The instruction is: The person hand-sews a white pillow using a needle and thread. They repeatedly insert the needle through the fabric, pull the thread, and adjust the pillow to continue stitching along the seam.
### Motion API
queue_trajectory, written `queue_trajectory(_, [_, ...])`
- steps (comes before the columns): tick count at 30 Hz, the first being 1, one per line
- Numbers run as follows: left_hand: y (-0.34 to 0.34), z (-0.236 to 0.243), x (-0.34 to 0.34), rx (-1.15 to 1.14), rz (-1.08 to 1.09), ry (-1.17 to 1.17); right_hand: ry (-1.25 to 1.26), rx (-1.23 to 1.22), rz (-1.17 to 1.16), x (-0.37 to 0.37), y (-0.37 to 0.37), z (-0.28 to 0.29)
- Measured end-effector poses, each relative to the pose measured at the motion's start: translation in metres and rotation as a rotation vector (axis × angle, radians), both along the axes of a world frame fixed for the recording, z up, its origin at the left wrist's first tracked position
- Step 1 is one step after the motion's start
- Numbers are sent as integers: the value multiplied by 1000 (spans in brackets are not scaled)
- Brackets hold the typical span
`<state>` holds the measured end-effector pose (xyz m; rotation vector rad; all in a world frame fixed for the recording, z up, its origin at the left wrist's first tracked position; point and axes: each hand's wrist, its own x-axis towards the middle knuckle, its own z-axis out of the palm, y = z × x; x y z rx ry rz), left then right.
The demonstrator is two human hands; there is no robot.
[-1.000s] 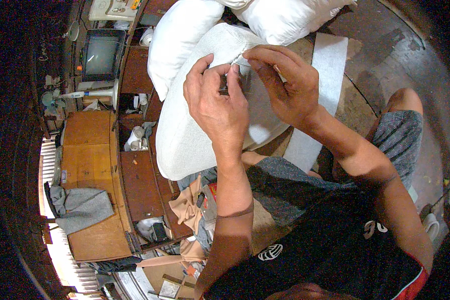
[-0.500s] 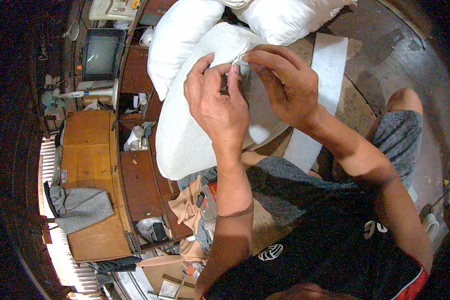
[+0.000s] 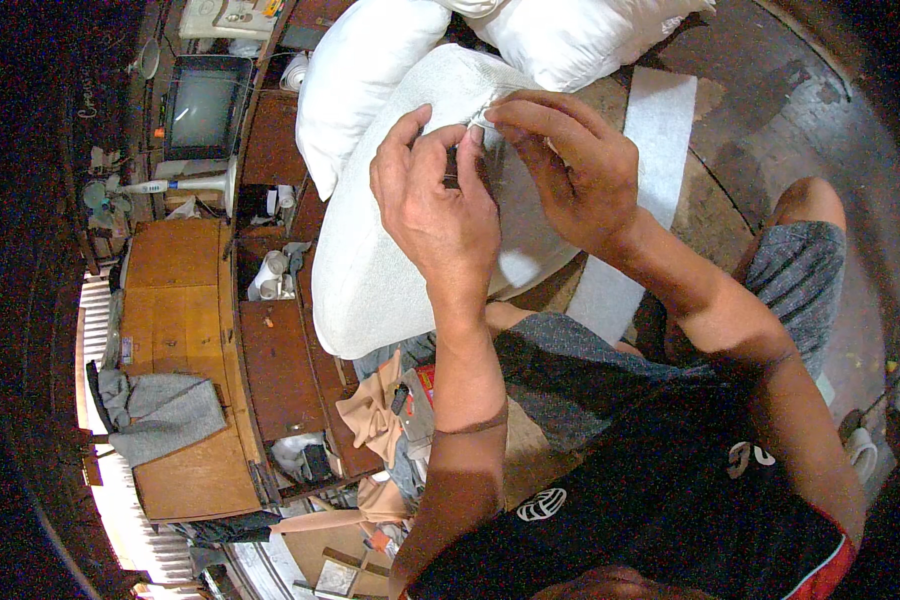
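On my remote feed this looks like a lived-in room at home: I can make out a boxy television (image 3: pixel 205 107), a pedestal fan (image 3: pixel 185 186), a wooden cabinet (image 3: pixel 175 330), a grey garment (image 3: pixel 170 415) hanging there, and corrugated sheeting (image 3: pixel 168 556).

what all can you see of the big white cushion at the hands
The cushion is plump, with a white, finely textured fabric cover, partly shaded on its right. It sits slanted before the person, beside a smoother white pillow. The left hand pinches a puckered edge near its far end; the right hand is there too.
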<state>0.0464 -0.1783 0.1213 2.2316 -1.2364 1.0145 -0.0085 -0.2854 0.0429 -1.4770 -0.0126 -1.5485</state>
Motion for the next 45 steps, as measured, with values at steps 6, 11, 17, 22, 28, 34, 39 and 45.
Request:
queue_trajectory(6, [0,-1,1,0,-11,-4,-5,28,-41,3,-1,0])
queue_trajectory(11, [1,0,2,5,-23,-15,23,22,-49,3,-2,0])
queue_trajectory(17, [1,0,5,6,-40,-34,62,40,13,5,-4,1])
queue_trajectory(22, [1,0,5,7,-35,-8,6,1,11,8,-5,0])
queue_trajectory(28, [2,0,3,4,-37,2,53,-3,39,4,-7,4])
queue_trajectory(34, [0,0,0,18,-39,-4,61,0,-17,-1,-7,9])
queue_trajectory(39, [3,0,1,30,-39,-23,20,-53,-41,3,-9,5])
queue_trajectory(45, [5,0,1,21,-50,-15,-3,-18,7,2,-5,2])
